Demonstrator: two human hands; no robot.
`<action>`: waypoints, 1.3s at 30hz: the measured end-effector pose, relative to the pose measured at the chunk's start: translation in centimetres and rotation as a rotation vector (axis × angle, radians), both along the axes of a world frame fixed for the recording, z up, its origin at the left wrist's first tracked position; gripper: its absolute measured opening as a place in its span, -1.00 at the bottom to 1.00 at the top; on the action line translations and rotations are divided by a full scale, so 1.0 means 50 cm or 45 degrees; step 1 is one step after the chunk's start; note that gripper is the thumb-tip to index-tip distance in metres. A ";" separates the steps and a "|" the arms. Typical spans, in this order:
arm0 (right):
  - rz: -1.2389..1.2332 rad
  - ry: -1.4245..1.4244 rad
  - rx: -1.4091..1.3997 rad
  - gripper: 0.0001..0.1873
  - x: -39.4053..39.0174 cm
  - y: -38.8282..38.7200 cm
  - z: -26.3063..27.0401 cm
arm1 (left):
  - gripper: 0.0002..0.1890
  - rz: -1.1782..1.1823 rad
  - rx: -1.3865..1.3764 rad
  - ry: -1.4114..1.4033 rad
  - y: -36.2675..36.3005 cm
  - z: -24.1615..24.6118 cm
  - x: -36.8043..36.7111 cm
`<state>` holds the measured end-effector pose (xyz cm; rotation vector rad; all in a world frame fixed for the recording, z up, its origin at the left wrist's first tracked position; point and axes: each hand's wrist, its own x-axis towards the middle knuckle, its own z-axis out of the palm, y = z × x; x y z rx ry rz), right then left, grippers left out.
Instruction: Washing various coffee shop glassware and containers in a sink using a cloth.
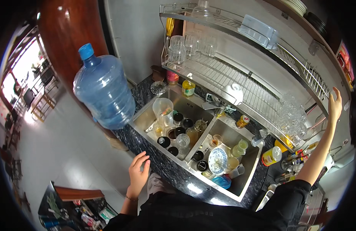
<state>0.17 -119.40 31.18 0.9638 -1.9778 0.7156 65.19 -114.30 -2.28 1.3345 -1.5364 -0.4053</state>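
Note:
My left hand [139, 171] hovers before the speckled black counter edge [163, 170], its fingers slightly curled and apart, nothing in them. Raised at the far right, my right hand [335, 105] is beside the end of the wire dish rack's upper shelf [299, 63]; thumb and fingers are spread, and no held thing shows. Whether it touches the rack cannot be told. Below lies a steel double sink [208, 135]. Its left basin holds a clear plastic jug [163, 108], glasses and dark cups [180, 132]. A blue-patterned bowl [217, 160], cups and a blue plastic item [221, 182] fill the right basin.
A large blue water bottle [104, 89] stands on the counter's left end. Drinking glasses [177, 49] and a stack of clear glassware [293, 118] occupy the lower shelf. Behind the sink is a yellow soap bottle [188, 86]; a yellow can [271, 156] stands right of it.

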 end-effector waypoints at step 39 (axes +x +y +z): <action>2.331 -1.779 0.521 -0.21 0.876 -0.165 -0.528 | -0.32 -0.183 0.059 0.329 0.060 0.036 0.085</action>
